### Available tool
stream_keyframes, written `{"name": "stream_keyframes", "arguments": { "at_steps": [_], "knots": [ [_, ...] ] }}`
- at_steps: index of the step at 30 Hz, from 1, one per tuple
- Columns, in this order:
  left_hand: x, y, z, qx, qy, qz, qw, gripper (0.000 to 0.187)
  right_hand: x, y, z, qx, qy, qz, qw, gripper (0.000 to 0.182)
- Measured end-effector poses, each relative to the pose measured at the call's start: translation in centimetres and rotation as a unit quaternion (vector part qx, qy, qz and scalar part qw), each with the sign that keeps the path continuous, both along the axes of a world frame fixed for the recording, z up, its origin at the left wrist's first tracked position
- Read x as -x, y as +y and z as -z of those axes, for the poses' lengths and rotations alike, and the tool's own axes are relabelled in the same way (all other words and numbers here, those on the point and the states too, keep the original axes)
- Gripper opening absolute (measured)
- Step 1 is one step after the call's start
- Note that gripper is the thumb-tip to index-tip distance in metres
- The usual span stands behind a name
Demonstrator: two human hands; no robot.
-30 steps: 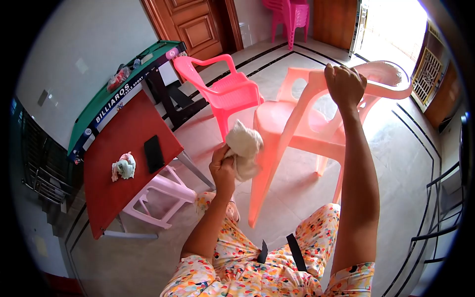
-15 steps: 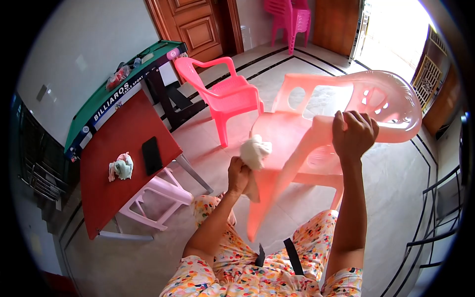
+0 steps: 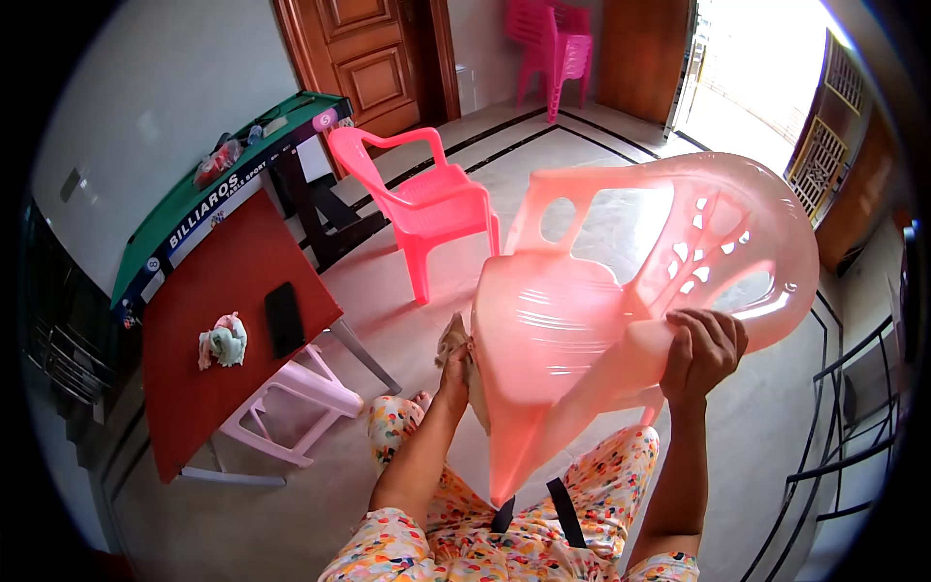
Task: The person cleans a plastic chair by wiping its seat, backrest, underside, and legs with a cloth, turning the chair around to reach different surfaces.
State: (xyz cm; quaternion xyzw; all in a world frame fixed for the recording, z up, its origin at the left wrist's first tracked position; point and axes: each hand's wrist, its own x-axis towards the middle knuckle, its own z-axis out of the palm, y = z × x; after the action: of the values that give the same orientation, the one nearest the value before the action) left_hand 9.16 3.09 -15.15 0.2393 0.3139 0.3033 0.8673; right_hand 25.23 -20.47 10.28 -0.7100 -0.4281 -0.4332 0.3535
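Note:
A pale pink plastic armchair (image 3: 558, 306) is tilted in front of me, its backrest toward the right. My right hand (image 3: 706, 351) is closed around the chair's armrest. At the left edge of the seat, my left hand (image 3: 454, 376) grips a beige cloth (image 3: 477, 393) held against the chair's side. Part of the cloth sticks out above the fingers, and the rest is partly hidden behind the hand and chair.
A red table (image 3: 208, 407) at left bears a crumpled cloth (image 3: 223, 341) and a black phone (image 3: 284, 320). A pink stool (image 3: 301, 398) is partly under it. Beyond stand a billiard table (image 3: 208, 189), a bright pink chair (image 3: 436, 199) and stacked chairs (image 3: 558, 48).
My left hand and the cloth have moved from the seat's near-left corner to its outer left side. The chair has tipped, showing more seat, and my right hand sits lower.

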Motion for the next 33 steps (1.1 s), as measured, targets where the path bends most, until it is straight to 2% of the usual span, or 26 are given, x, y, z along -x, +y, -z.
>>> {"name": "stream_keyframes", "arguments": {
  "at_steps": [1, 2, 4, 6, 7, 9, 11, 12, 15, 17, 20, 22, 23, 25, 26, 27, 28, 29, 31, 32, 33],
  "knots": [
    [0.1, -0.3, -0.1, -0.039, -0.011, 0.024, 0.999, 0.035, -0.1, -0.8, 0.4, -0.005, -0.005, 0.002, 1.000, 0.026],
    [-0.1, -0.3, 0.4, 0.008, -0.030, 0.043, 0.999, 0.033, -0.3, -1.8, 0.7, -0.012, -0.005, -0.001, 1.000, 0.029],
    [-0.9, -0.4, 2.2, 0.010, -0.056, 0.043, 0.997, 0.032, -0.9, -3.8, 1.1, -0.021, 0.000, -0.002, 1.000, 0.036],
    [-1.9, -1.6, 1.1, 0.016, -0.083, 0.042, 0.996, 0.032, -1.7, -6.1, 1.9, -0.038, 0.005, 0.018, 0.999, 0.039],
    [-2.2, -3.0, -2.4, 0.004, -0.064, 0.040, 0.997, 0.030, -2.1, -7.3, 2.4, -0.048, 0.006, 0.027, 0.998, 0.039],
    [-3.7, -4.1, -5.4, -0.009, -0.047, 0.042, 0.998, 0.029, -3.0, -10.3, 3.7, -0.066, 0.039, 0.061, 0.995, 0.042],
    [-5.3, -4.8, -6.2, -0.061, -0.014, 0.025, 0.998, 0.024, -3.9, -12.9, 5.0, -0.102, 0.080, 0.081, 0.988, 0.042],
    [-6.4, -4.5, -4.5, -0.077, -0.011, 0.022, 0.997, 0.020, -4.6, -14.3, 5.9, -0.109, 0.088, 0.070, 0.988, 0.041],
    [-7.5, -6.4, -6.5, -0.049, -0.014, 0.051, 0.997, 0.019, -6.1, -17.4, 9.5, -0.157, 0.150, 0.086, 0.972, 0.038],
    [-8.1, -7.5, -7.6, -0.029, -0.024, 0.077, 0.996, 0.017, -6.8, -18.2, 10.7, -0.160, 0.143, 0.089, 0.973, 0.036],
    [-8.1, -8.4, -6.8, -0.034, -0.035, 0.064, 0.997, 0.013, -6.7, -18.4, 11.8, -0.217, 0.199, 0.127, 0.947, 0.036],
    [-7.7, -8.7, -6.9, -0.031, -0.035, 0.077, 0.996, 0.014, -6.8, -17.7, 11.6, -0.222, 0.137, 0.217, 0.941, 0.039],
    [-7.5, -8.9, -7.1, -0.029, -0.036, 0.082, 0.996, 0.014, -7.1, -18.0, 12.1, -0.221, 0.137, 0.218, 0.941, 0.039],
    [-6.6, -9.4, -7.4, -0.029, -0.039, 0.104, 0.993, 0.018, -7.7, -18.9, 13.3, -0.259, 0.238, 0.224, 0.909, 0.043],
    [-6.4, -9.7, -6.5, -0.026, -0.041, 0.104, 0.993, 0.018, -7.1, -19.0, 13.8, -0.256, 0.236, 0.224, 0.910, 0.043],
    [-6.5, -10.1, -5.1, -0.028, -0.052, 0.101, 0.993, 0.021, -6.2, -18.9, 14.4, -0.334, 0.342, 0.123, 0.870, 0.045],
    [-6.5, -10.4, -4.4, -0.032, -0.064, 0.096, 0.993, 0.023, -5.2, -18.4, 14.5, -0.402, 0.438, 0.018, 0.803, 0.048],
    [-6.0, -10.8, -4.7, -0.030, -0.066, 0.094, 0.993, 0.023, -3.7, -17.2, 14.0, -0.400, 0.438, 0.017, 0.805, 0.048],
    [-5.1, -11.9, -5.3, -0.041, -0.093, 0.124, 0.987, 0.026, -0.5, -14.7, 13.0, -0.454, 0.533, -0.102, 0.707, 0.039],
    [-5.2, -12.2, -4.9, -0.041, -0.117, 0.102, 0.987, 0.024, 0.1, -14.4, 12.9, -0.450, 0.534, -0.104, 0.708, 0.039],
    [-4.9, -12.3, -4.8, -0.038, -0.119, 0.097, 0.987, 0.024, 0.6, -14.2, 12.8, -0.397, 0.546, -0.100, 0.731, 0.035]
  ]
}}
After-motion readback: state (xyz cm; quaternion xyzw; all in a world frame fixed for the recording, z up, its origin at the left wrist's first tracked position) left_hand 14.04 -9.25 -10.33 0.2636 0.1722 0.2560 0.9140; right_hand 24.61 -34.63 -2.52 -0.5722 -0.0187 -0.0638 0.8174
